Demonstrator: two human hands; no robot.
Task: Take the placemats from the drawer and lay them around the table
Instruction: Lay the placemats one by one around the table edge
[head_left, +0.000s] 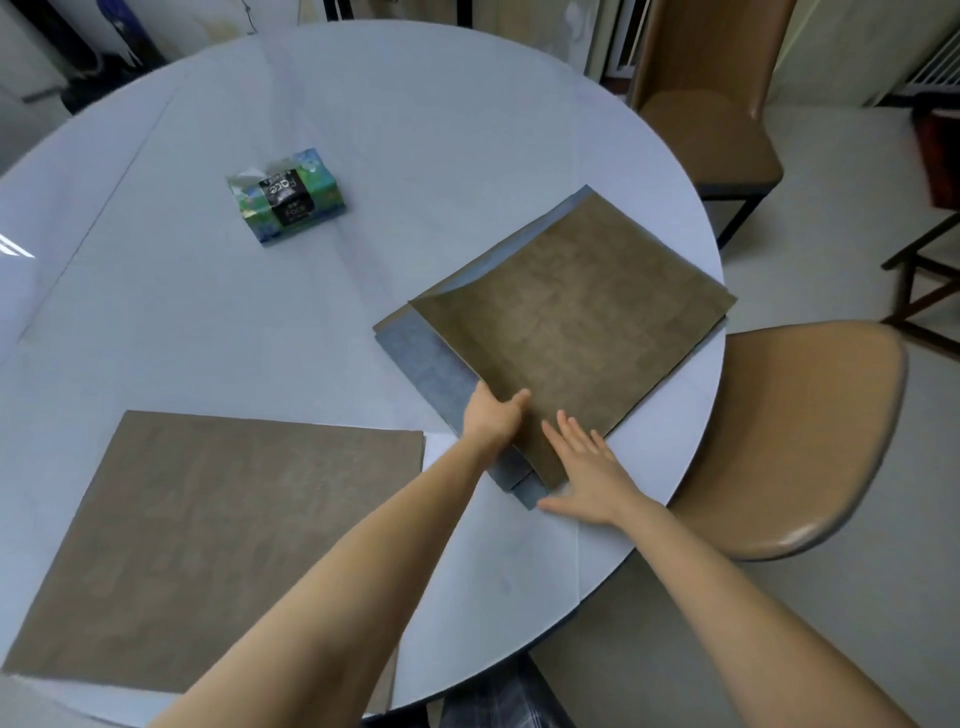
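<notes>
One brown placemat (208, 535) lies flat on the round white table (363, 130) at the near left. A stack of placemats sits at the table's right edge: the top brown placemat (576, 317) is lifted at its near-left edge, with blue-grey placemats (431, 364) showing beneath it. My left hand (491, 418) pinches the top brown mat's near-left edge, thumb on top. My right hand (582, 473) lies flat with straight fingers, pressing on the stack's near corner.
A tissue pack (288, 200) lies near the table's middle. Two brown padded chairs stand at the right: one chair (795, 436) close beside the stack, another chair (706, 104) farther back. A dark wooden stand (924, 275) is at the far right.
</notes>
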